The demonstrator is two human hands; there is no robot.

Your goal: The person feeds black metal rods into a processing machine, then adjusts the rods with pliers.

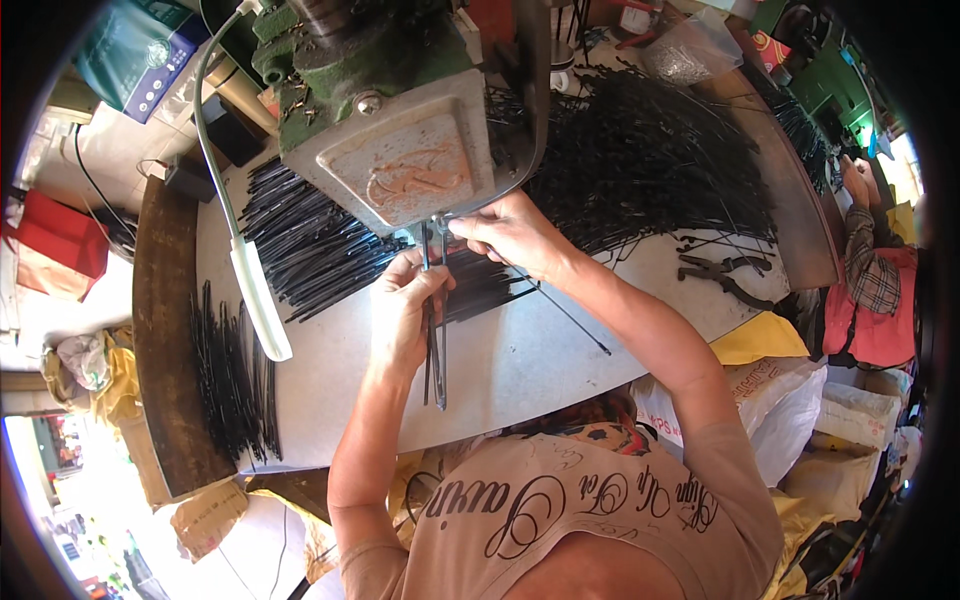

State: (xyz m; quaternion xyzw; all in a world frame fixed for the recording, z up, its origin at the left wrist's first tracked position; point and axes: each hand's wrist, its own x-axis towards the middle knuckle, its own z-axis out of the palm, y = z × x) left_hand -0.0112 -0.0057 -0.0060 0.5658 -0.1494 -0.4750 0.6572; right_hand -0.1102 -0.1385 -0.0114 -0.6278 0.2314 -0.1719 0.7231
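Under the head of a green machine [385,165] with a grey metal cover, my two hands work close together. My left hand [405,300] is closed, thumb and fingers pinching a few thin black rods [436,350] that hang down toward me. My right hand [515,235] is closed at the lower edge of the machine head, fingertips by a small metal part there. A single thin black rod [570,315] slants out from beneath my right hand. Exactly what its fingertips grip is hidden.
Bundled black rods [320,240] lie left of the machine, a smaller bunch [235,370] nearer. A large heap [650,160] fills the right. Black-handled pliers [725,275] lie at right. A white lamp [262,300] hangs left. Another person's hands [858,180] show far right.
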